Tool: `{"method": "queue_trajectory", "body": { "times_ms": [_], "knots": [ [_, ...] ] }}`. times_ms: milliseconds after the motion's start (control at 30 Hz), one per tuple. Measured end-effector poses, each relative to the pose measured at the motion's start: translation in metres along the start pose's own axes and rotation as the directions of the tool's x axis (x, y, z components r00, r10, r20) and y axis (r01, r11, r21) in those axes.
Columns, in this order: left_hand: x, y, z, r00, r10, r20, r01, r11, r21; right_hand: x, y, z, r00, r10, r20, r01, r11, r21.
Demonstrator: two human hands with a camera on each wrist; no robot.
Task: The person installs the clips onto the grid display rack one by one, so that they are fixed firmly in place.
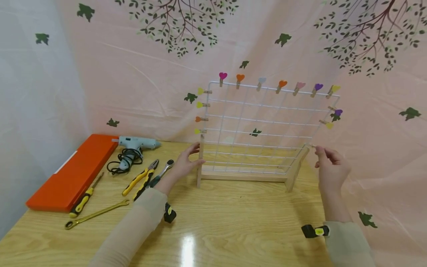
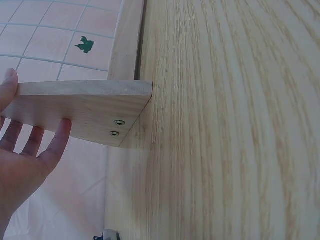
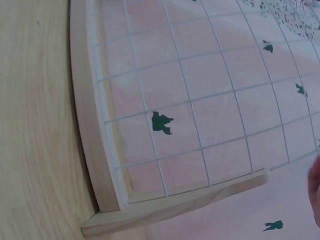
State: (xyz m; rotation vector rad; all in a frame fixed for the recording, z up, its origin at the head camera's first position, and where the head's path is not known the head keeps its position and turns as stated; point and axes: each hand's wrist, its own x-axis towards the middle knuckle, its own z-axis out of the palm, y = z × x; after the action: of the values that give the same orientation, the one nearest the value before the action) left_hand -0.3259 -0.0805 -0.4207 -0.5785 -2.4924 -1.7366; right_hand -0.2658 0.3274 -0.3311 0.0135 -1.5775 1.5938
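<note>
A white wire grid (image 1: 260, 118) stands in a wooden stand (image 1: 243, 178). Heart-topped clothespins, such as an orange one (image 1: 282, 84), line its top and both upper sides. My left hand (image 1: 183, 163) holds the stand's left side board (image 2: 85, 107), thumb at the front edge and fingertips against the outer face, where two screws show. At the grid's right edge, just above the right side board (image 1: 295, 168), my right hand (image 1: 333, 168) pinches a small clothespin (image 1: 312, 145); its heart is hidden by the fingers. Only a sliver of that hand enters the right wrist view.
Left on the table (image 1: 213, 222) lie an orange case (image 1: 73, 170), a glue gun (image 1: 133, 144) with coiled cord, yellow-handled pliers (image 1: 141, 180), a ratchet (image 1: 161, 172), a screwdriver (image 1: 83, 200) and a wrench (image 1: 96, 214). A printed cloth (image 1: 150, 92) hangs behind the grid.
</note>
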Motion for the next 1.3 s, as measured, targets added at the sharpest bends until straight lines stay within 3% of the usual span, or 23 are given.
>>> {"method": "queue_trajectory", "body": {
  "times_ms": [67, 167, 400, 667, 933, 1100, 1300],
  "knots": [
    [-0.003, 0.007, -0.001, 1.0, 0.008, 0.007, -0.008, 1.0, 0.001, 0.008, 0.003, 0.002, 0.99, -0.078, -0.119, 0.075, 0.997, -0.033],
    [-0.008, 0.018, -0.002, 1.0, 0.013, 0.016, -0.012, 1.0, -0.008, 0.017, 0.01, 0.006, 0.961, -0.112, -0.252, 0.103, 0.993, -0.05],
    [-0.01, 0.025, -0.002, 1.0, 0.02, 0.02, -0.019, 1.0, -0.015, 0.028, 0.023, 0.013, 0.905, -0.187, -0.383, 0.153, 0.981, -0.116],
    [0.002, -0.006, 0.004, 1.0, 0.029, -0.003, -0.029, 0.999, -0.015, 0.028, 0.022, 0.025, 0.872, -0.289, -0.394, 0.215, 0.951, -0.221],
    [0.003, -0.006, 0.005, 0.999, 0.033, -0.006, -0.033, 0.999, 0.017, 0.041, 0.047, 0.024, 0.85, -0.376, -0.368, 0.289, 0.918, -0.272],
    [0.003, -0.008, 0.006, 0.999, 0.049, -0.008, -0.049, 0.999, 0.018, 0.04, 0.052, 0.023, 0.86, -0.387, -0.332, 0.288, 0.906, -0.309],
    [0.004, -0.008, 0.007, 1.0, 0.026, -0.01, -0.026, 0.999, 0.021, 0.042, 0.055, 0.02, 0.889, -0.332, -0.315, 0.22, 0.914, -0.342]
  ]
}}
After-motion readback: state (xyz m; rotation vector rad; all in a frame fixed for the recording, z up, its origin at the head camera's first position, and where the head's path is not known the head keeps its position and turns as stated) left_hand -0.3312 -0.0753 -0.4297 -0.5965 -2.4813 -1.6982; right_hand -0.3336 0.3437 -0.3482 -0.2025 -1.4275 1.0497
